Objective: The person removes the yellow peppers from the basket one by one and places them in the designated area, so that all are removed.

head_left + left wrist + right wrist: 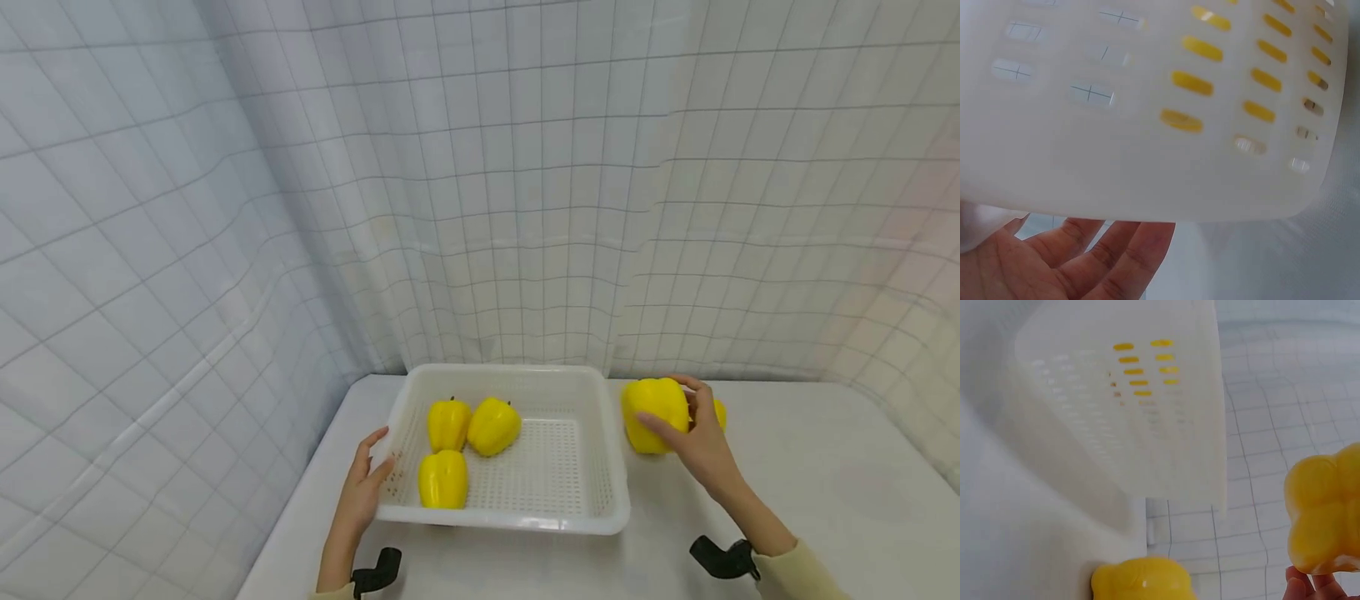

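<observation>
In the head view, a white perforated plastic basket [551,523] holds three yellow bell peppers: one at the back left [448,423], one beside it [494,427] and one at the front left [443,480]. My left hand [362,492] grips the basket's left rim; in the left wrist view its fingertips [1147,247] are partly hidden by the rim. To the right of the basket, my right hand [701,442] holds another yellow bell pepper [654,408] between thumb and fingers, raised in the right wrist view. Behind that hand sits one more yellow pepper [721,413], mostly hidden.
Everything stands on a white table [817,467]. A white grid-patterned curtain [510,208] hangs along the table's back edge and at both sides. Inside the basket, the bare perforated floor [551,458] shows on the right. Black wrist mounts [723,557] are strapped to both wrists.
</observation>
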The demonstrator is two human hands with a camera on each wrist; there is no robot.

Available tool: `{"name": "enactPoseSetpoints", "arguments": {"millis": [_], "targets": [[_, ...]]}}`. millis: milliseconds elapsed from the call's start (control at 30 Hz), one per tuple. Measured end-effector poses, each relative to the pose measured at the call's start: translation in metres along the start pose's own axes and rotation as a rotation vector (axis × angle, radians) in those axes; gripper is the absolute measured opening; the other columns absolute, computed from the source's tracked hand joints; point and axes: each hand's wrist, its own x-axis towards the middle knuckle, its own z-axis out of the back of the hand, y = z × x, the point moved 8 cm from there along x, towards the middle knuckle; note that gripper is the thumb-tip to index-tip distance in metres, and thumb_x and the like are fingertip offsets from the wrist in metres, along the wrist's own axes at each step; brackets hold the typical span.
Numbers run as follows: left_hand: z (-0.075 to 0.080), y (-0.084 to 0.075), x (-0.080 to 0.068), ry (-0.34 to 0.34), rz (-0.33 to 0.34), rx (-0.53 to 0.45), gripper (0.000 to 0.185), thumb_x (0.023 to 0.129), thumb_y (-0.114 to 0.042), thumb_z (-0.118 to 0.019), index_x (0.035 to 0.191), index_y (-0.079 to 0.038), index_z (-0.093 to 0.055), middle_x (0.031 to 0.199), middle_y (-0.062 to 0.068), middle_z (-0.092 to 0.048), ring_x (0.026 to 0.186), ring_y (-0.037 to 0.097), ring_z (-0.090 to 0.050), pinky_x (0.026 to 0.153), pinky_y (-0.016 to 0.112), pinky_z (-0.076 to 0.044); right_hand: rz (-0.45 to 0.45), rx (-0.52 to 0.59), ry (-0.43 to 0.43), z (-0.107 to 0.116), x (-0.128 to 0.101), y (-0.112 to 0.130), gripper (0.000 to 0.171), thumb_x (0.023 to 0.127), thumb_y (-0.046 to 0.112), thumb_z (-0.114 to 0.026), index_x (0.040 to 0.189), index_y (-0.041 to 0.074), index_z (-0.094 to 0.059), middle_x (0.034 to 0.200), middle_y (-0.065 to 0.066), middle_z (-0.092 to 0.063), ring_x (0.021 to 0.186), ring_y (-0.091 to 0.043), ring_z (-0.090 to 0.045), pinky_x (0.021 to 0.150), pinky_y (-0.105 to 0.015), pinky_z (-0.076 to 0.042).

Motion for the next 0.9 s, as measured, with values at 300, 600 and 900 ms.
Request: {"name": "enactPoseSetpoints", "arguments": {"millis": [300,600,900], "targets": [[-0.001,0.001,-0.002,0.004,0.006,-0.006,0.050,0.099,-0.014,-0.047,0.146,-0.014,-0.030,0.148,0.022,-0.028,0.129,0.043,-0.030,0.099,0.061,-0.026,-0.021,-0.061,-0.244,0.053,-0.010,-0.039,0.074,0.090,0.026,-0.066,0.144,0.008,-0.018,0.127,-0.019,-0.033,0.095,-0.022,-0.039,0.066,-0.014,-0.041],[-0.001,0.000,0.001,-0.001,0.005,0.012,0.049,0.100,-0.014,-0.046,0.146,-0.015,-0.031,0.146,0.021,-0.032,0.122,0.040,-0.039,0.095,0.057,-0.032,-0.134,-0.061,-0.458,0.091,-0.009,-0.085,0.077,0.086,0.028,-0.070,0.145,0.010,-0.025,0.135,-0.015,-0.027,0.102,-0.022,-0.036,0.066,-0.010,-0.036],[0.000,0.001,0.001,-0.012,0.004,0.019,0.048,0.099,-0.012,-0.047,0.145,-0.013,-0.032,0.144,0.022,-0.034,0.120,0.039,-0.039,0.094,0.055,-0.033,-0.239,-0.069,-0.481,0.102,-0.003,-0.121,0.082,0.087,0.035,-0.067,0.148,0.008,-0.019,0.139,-0.019,-0.026,0.111,-0.029,-0.035,0.077,-0.021,-0.035]]}}
